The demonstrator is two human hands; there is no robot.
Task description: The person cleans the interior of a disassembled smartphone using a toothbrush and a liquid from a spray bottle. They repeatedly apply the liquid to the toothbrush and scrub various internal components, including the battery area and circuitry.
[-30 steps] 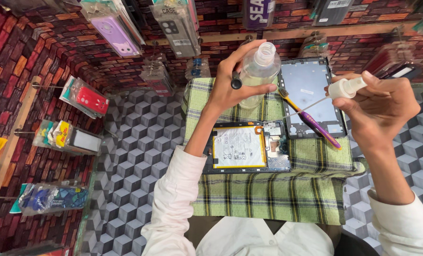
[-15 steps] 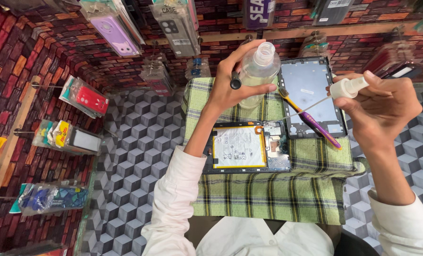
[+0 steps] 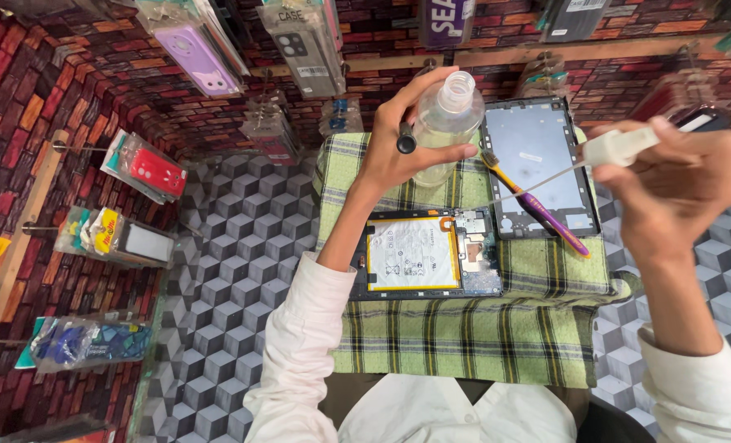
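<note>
Fingers [image 3: 628, 176] of the right hand [image 3: 677, 193] pinched together on a white pump cap [image 3: 619, 146], its thin dip tube [image 3: 529, 182] slanting down and leftward, tip hanging just over the top edge of the opened tablet [image 3: 427, 254]. Fingers of the left hand [image 3: 402, 148] wrapped around a clear plastic bottle [image 3: 446, 123], upright, neck open and uncapped; also clamped in the same grip a small black-tipped tool [image 3: 405, 141], kind hard to tell. Bottle's mouth well up and to the left of the cap, tube's long axis aimed away from it.

Nearest the body, green plaid cloth [image 3: 464, 336]. On it, the tablet lying flat, back off, pale battery [image 3: 413, 253] at left, circuit board [image 3: 473, 246] at right. Farther out, a detached frame [image 3: 537, 164] with a purple-handled brush [image 3: 537, 205] lying across it diagonally. Bottle contents seemingly clear liquid, level uncertain.
</note>
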